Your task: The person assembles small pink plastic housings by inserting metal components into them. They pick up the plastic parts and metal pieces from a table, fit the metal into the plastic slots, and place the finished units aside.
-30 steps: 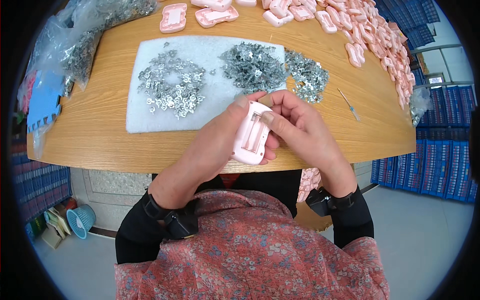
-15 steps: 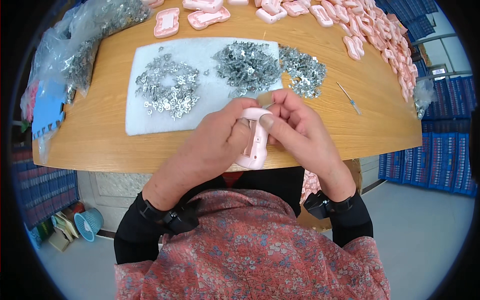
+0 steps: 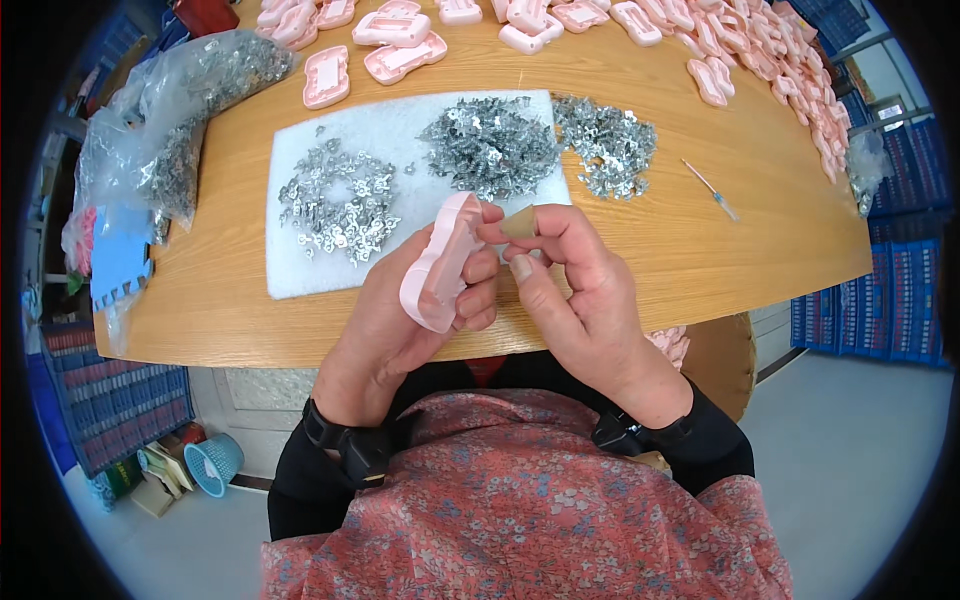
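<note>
My left hand [image 3: 385, 315] grips a pale pink plastic shell [image 3: 422, 292] with a waisted outline, tilted on its side so its hollow partly shows. The fingers wrap round the shell's right side. Close by on the right is my right hand [image 3: 590, 300], its thumb and forefinger bent toward each other near the shell's upper end. A tan finger cot [image 3: 520, 224] covers the forefinger's tip. Whatever may sit between those fingertips is too small to make out. Beyond the hands, a white foam sheet [image 3: 290, 278] bears loose metal clips [image 3: 345, 200] and a denser clip heap [image 3: 490, 145].
More metal clips [image 3: 610, 150] lie right of the foam, and a thin screwdriver-like tool [image 3: 712, 190] farther right. Pink shells [image 3: 745, 40] crowd the far and right edges of the wooden table [image 3: 690, 260]. A clear bag of metal parts [image 3: 165, 150] stands at left.
The shell has moved left and turned onto its side, now in my left hand alone. My right hand has let go of it and sits just to its right.
</note>
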